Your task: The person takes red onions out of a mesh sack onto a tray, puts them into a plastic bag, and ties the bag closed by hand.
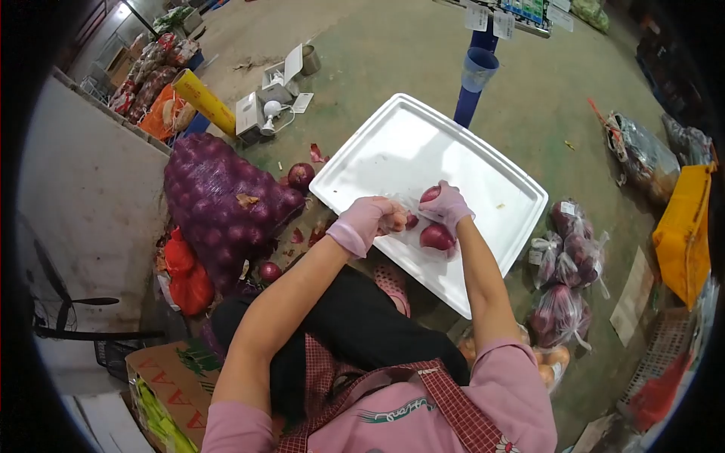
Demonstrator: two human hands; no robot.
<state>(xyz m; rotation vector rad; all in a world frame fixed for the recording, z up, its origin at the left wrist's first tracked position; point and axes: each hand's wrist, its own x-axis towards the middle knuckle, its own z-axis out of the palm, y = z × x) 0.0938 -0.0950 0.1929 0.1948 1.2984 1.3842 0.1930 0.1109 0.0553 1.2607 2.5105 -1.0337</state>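
My right hand [450, 205], in a thin pale glove, is closed around a red onion [430, 194] above the white tray [393, 136]. My left hand [368, 222], gloved too, has its fingers curled at the edge of a clear plastic bag [408, 202]. A larger red onion [437, 237] shows just below my right hand, with clear film about it. Between the hands a small piece of another red onion [411, 220] is visible. The bag's mouth is hard to make out.
A big purple net sack of onions [226, 200] stands left of the tray, with loose onions [300, 177] beside it. Bagged onions [563, 313] lie on the floor at right, near a yellow crate [683, 234]. A blue post [472, 98] rises behind the tray.
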